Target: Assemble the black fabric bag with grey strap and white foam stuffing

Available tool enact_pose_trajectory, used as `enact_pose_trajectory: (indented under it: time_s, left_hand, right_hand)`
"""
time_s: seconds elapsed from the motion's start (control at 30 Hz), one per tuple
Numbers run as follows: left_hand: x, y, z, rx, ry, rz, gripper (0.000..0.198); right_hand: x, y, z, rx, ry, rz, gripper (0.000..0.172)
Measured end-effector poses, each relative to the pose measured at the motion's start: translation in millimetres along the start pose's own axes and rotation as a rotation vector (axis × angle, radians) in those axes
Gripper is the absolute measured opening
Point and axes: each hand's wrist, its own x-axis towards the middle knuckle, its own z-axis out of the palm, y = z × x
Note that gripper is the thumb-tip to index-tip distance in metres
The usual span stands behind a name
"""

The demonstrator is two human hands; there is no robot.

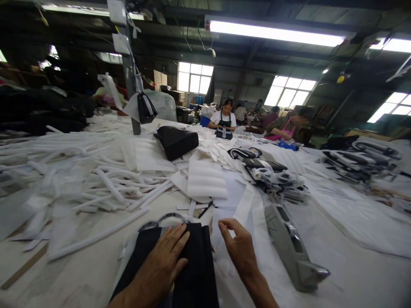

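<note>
Item 1: black bag [195,265], flat on the near edge of the white table [353,273], with its curved handle [167,218] at its far end.
Item 2: left hand [163,256], fingers spread and pressed flat on top of the black bag, gripping nothing.
Item 3: right hand [239,246], just right of the black bag, fingers loosely bent, thumb and forefinger apart, nothing seen between them.
Item 4: white strip [244,205], beyond the right hand, right of the black bag.
Item 5: grey tool [292,252], further right of the black bag, lying on its side.
Item 6: foam sheets [205,177], beyond the black bag.
Item 7: white foam tubes [105,184], beyond the black bag to the left.
Item 8: second black pouch [176,141], well beyond the black bag.
Item 9: seated co-workers [224,117], far end, well apart from the black bag.
</note>
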Motion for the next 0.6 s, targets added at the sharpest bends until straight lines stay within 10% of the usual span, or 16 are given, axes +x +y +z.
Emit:
enact_pose_trajectory:
  time_s: [0.2, 0.43, 0.6]
  left_hand:
    - [2, 3, -2.0, 0.076, 0.017, 0.039, 0.052]
    - [1, 2, -1.1, 0.041, 0.035, 0.019, 0.052]
    - [2, 3, 1.1, 0.038, 0.061, 0.033, 0.050]
  right_hand:
    - [67, 44, 23, -0.387, -0.395, 0.040, 0.074]
    - [112, 47, -7, -0.420, -0.493, 0.019, 0.027]
    - [110, 48, -15, -0.404, -0.576, -0.016, 0.058]
